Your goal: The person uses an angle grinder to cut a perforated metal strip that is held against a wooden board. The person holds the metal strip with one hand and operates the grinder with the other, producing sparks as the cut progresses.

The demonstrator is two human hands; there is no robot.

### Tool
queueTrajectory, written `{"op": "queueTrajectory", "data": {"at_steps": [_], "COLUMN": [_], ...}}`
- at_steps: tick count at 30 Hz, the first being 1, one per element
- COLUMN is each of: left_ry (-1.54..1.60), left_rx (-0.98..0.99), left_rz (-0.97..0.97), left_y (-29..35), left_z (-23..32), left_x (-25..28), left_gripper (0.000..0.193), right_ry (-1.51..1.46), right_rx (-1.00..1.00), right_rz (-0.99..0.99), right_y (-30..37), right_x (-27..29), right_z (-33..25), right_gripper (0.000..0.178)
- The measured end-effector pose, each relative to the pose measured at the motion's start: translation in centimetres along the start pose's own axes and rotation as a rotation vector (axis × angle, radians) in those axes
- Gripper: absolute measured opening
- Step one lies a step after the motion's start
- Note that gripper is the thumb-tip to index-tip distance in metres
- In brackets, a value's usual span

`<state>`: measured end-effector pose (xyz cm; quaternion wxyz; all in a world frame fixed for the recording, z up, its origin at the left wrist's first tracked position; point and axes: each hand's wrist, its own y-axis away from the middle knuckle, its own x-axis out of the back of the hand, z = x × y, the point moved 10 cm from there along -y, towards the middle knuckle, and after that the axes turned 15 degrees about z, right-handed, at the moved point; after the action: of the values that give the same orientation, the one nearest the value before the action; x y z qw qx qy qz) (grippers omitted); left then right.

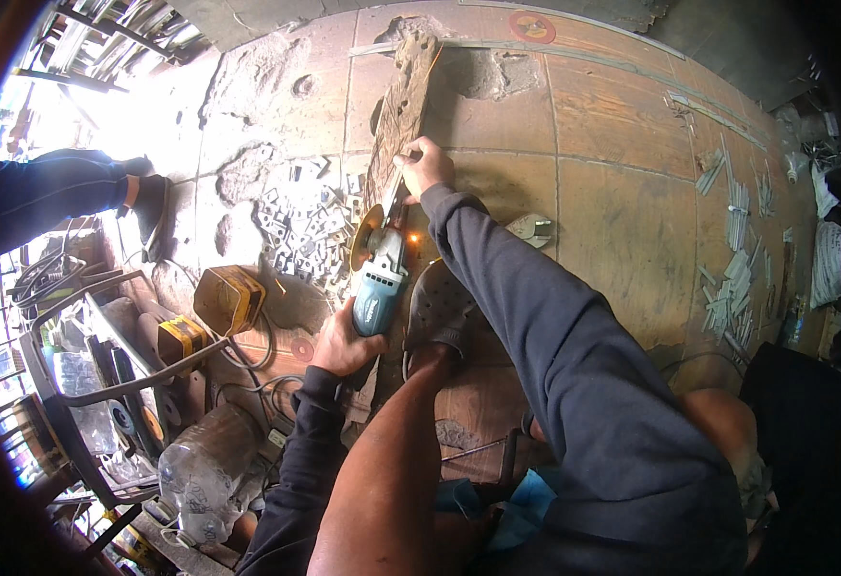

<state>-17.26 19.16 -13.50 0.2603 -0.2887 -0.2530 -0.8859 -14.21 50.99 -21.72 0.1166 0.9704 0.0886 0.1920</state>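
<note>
My left hand (342, 342) is wrapped round the rear body of a teal angle grinder (378, 293). The grinder's thin tan disc (365, 237) stands on edge by a worn wooden plank (407, 101), and an orange spark glows beside the grinder head. Farther up, my right hand (426, 168) pinches a short metal strip (394, 188) over the plank, close to the disc; its fingers partly hide the strip. My foot in a dark clog (440, 305) rests just right of the grinder. Many small cut metal pieces (305, 226) lie in a heap left of the disc.
A wrench-like metal tool (532, 229) lies right of my forearm. Cut strips (735, 288) are scattered at the right. Another person's shoe (155, 216) is at the left. Yellow containers (231, 300), cables, a metal frame (51, 384) and a clear plastic jug (207, 470) crowd the lower left.
</note>
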Motion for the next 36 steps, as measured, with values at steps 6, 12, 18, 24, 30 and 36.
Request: {"op": "queueTrajectory", "data": {"at_steps": [6, 12, 18, 24, 30, 36], "left_ry": [0.015, 0.076, 0.056, 0.051, 0.080, 0.049], "left_rx": [0.000, -0.014, -0.032, -0.032, -0.025, -0.002], "left_rz": [0.037, 0.042, 0.051, 0.060, 0.061, 0.026], "left_y": [-0.2, -0.3, -0.2, -0.3, -0.5, -0.6], "left_z": [1.4, 0.8, -0.3, 0.1, 1.1, 1.5], "left_x": [0.4, 0.1, -0.3, -0.1, 0.0, 0.0], "left_gripper": [0.066, 0.068, 0.070, 0.072, 0.073, 0.074], "right_ry": [0.022, 0.025, 0.038, 0.036, 0.056, 0.058], "right_rx": [0.002, 0.006, 0.016, 0.020, 0.036, 0.020], "right_rz": [0.002, -0.004, 0.011, 0.022, 0.019, 0.007], "right_y": [-0.3, -0.1, 0.0, -0.1, -0.1, 0.2], "right_x": [-0.5, -0.5, -0.2, -0.3, -0.3, -0.1], "right_z": [0.4, 0.3, 0.1, 0.2, 0.1, 0.0], "right_gripper": [0.029, 0.027, 0.026, 0.026, 0.026, 0.025]}}
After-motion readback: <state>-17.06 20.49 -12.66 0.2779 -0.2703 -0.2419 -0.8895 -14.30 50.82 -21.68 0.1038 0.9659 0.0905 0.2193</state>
